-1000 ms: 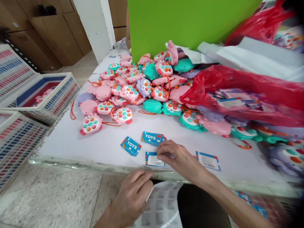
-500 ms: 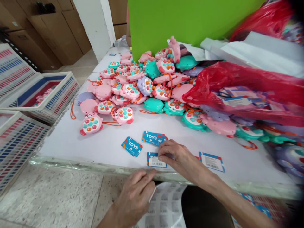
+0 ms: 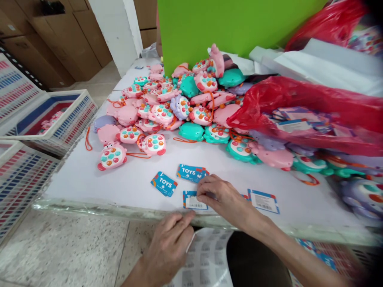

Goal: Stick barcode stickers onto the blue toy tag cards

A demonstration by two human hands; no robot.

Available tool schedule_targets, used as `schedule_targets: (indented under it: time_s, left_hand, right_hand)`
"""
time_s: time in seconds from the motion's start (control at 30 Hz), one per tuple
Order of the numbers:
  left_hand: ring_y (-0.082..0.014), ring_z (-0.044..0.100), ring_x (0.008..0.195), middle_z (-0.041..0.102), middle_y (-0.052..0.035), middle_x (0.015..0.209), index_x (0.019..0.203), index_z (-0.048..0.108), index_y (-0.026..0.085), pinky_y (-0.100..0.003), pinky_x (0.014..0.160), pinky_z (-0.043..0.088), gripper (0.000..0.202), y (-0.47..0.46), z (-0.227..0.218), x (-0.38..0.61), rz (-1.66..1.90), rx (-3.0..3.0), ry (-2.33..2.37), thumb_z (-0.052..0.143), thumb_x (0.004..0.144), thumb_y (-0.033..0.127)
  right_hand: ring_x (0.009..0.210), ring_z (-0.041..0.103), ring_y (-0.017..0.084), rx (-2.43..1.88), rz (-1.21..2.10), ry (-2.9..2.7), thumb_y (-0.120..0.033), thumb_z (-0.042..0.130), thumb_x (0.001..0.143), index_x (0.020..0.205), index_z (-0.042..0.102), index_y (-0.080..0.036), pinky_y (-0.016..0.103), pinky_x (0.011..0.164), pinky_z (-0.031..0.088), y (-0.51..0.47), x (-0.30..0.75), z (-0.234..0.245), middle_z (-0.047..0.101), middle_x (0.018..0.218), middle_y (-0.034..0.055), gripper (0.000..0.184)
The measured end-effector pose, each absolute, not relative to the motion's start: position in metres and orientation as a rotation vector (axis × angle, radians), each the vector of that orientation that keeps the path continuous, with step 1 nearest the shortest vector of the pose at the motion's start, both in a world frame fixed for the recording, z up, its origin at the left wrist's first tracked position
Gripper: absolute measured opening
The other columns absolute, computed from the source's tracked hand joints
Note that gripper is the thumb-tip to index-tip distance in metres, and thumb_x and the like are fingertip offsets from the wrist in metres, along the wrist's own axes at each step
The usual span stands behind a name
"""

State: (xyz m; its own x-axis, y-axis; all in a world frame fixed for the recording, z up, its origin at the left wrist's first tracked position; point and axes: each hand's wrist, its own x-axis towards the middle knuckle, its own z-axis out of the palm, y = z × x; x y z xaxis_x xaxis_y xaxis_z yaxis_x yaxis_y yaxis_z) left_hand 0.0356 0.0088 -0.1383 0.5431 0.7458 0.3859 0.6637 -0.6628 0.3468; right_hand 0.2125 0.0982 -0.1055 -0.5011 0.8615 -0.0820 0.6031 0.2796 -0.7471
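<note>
My right hand (image 3: pixel 220 197) is over the front of the table, its fingers pinched at the right end of a white barcode sticker (image 3: pixel 194 203). That sticker lies across a blue TOYS card (image 3: pixel 186 194) close to the table edge. Below the edge, my left hand (image 3: pixel 170 243) grips a curling sheet of barcode stickers (image 3: pixel 206 259), index finger pointing toward the card. Two more TOYS cards, one left (image 3: pixel 164 184) and one slightly behind (image 3: pixel 191 173), lie face up. To the right of my right hand is a card with a barcode side up (image 3: pixel 263 200).
Pink, teal and purple animal-shaped toys (image 3: pixel 158 115) with orange cords pile up behind the cards. A red plastic bag (image 3: pixel 308 87) holding many cards rests at right. A green panel (image 3: pixel 239 28) stands behind. Plastic baskets (image 3: pixel 80 111) sit left of the table (image 3: pixel 98 187).
The view has shifted slightly, so everything appears a little further left. Both hands keep nearly the same pose over the card and the sticker sheet.
</note>
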Motion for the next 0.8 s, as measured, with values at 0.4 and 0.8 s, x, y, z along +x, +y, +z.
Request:
schedule_targets:
  time_s: [0.4,0.8]
  left_hand:
    - [-0.0203,0.045,0.086,0.041,-0.0092,0.134,0.080,0.053,0.013,-0.035,0.073,0.049,0.015,0.0120,-0.1326,0.0374,0.370,2.687,1.174,0.042,0.080,0.003]
    - [-0.0205,0.045,0.089,0.043,-0.0091,0.133,0.080,0.052,0.014,-0.035,0.079,0.046,0.016,0.0125,-0.1300,0.0349,0.342,2.720,1.157,0.046,0.073,0.000]
  right_hand:
    - [0.081,0.053,0.016,-1.299,0.935,-2.232,-0.004,0.053,0.077,0.062,0.059,-0.019,0.030,0.077,0.043,0.0946,0.2111,-0.1123,0.060,0.075,0.0005,0.022]
    - [0.080,0.058,0.018,-1.409,0.812,-2.160,-0.013,0.059,0.077,0.097,0.059,-0.020,0.030,0.072,0.047,0.0958,0.2150,-0.1087,0.061,0.091,0.0029,0.022]
